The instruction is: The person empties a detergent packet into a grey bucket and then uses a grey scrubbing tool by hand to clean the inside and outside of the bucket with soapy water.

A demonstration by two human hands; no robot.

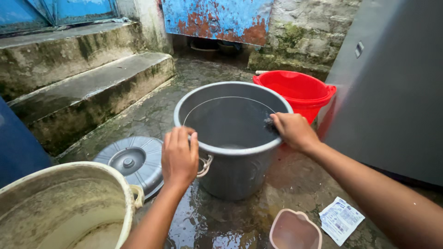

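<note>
Gripping the near rim of the grey bucket [233, 138], the left hand [179, 159] has its fingers curled over the edge. Her or his right hand [293, 130] pinches a dark scrubber [269, 123] against the inside wall. That bucket stands on wet stone between a grey lid [131, 161] and a red bucket [297, 92]; a cream bucket [69, 207] sits nearest.

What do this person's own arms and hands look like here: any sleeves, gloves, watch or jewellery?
Both forearms are bare as far as the frame shows, with no sleeves in view. The left hand and right hand wear no gloves; no ring, watch or bracelet is visible on either.
</note>
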